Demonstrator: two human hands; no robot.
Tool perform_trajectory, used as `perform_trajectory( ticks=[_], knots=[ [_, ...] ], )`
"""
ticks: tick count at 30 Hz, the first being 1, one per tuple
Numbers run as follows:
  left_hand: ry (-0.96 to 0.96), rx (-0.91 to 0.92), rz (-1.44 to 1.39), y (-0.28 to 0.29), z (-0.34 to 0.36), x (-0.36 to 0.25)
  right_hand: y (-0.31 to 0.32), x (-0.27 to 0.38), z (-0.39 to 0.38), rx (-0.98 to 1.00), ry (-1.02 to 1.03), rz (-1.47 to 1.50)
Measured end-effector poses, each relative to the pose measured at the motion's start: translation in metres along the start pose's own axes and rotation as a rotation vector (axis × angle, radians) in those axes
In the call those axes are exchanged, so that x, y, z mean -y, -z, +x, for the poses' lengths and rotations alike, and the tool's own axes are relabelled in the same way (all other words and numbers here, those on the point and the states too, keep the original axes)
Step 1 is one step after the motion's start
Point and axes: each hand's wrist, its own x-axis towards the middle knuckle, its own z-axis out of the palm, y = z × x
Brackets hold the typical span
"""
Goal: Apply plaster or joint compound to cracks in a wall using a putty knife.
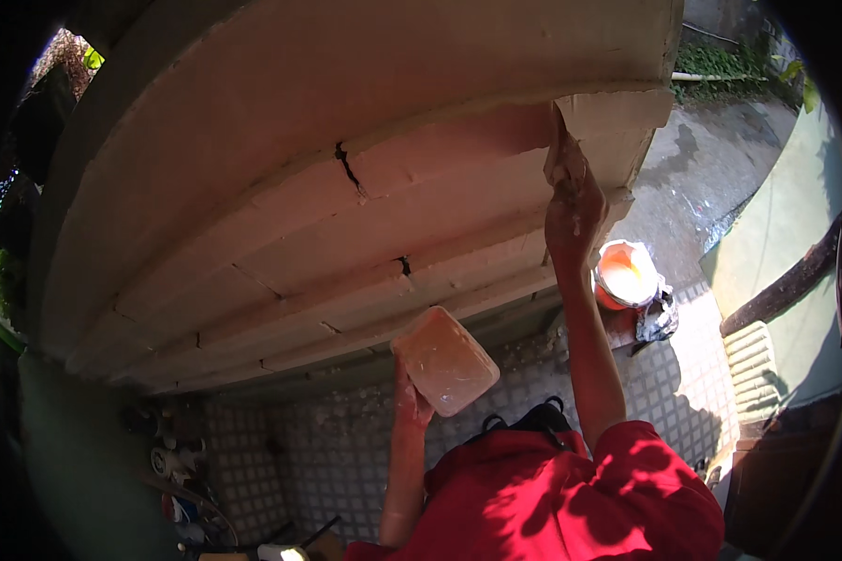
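High on the right, my right hand (573,192) is closed around a putty knife (558,131), seen nearly edge-on. Its blade meets a ledge of a large pale stepped surface (440,178). Whitish smears mark the fingers. Lower down and to the left, my left hand (410,397) grips the side of a pale, rounded-corner plastic tub (449,365) with smears on it. The tub is held tilted in front of my red shirt, apart from the stepped surface. Dark gaps, among them one crack (348,168) and a smaller crack (403,266), break the ledges.
Right of my forearm stands an orange-and-white bucket (627,273), with a crumpled plastic bag (658,316) beside it. Patterned tiles (664,393) cover the floor below. Assorted items (182,467) crowd the lower left. A pale green wall (795,215) rises at the right.
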Motion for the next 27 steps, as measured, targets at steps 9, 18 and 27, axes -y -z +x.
perform_trajectory(
  ticks=[9, 18, 27],
  knots=[
    [0.021, 0.041, -0.029, 0.002, 0.0, 0.0, -0.063, 0.042, -0.063, 0.067, 0.259, 0.062],
    [0.002, -0.033, 0.02, 0.004, -0.001, 0.001, 0.013, 0.057, 0.016, 0.342, 0.086, 0.229],
    [0.091, 0.014, -0.023, -0.003, 0.007, 0.01, -0.002, 0.08, 0.062, 0.203, 0.636, -0.351]
  ],
)
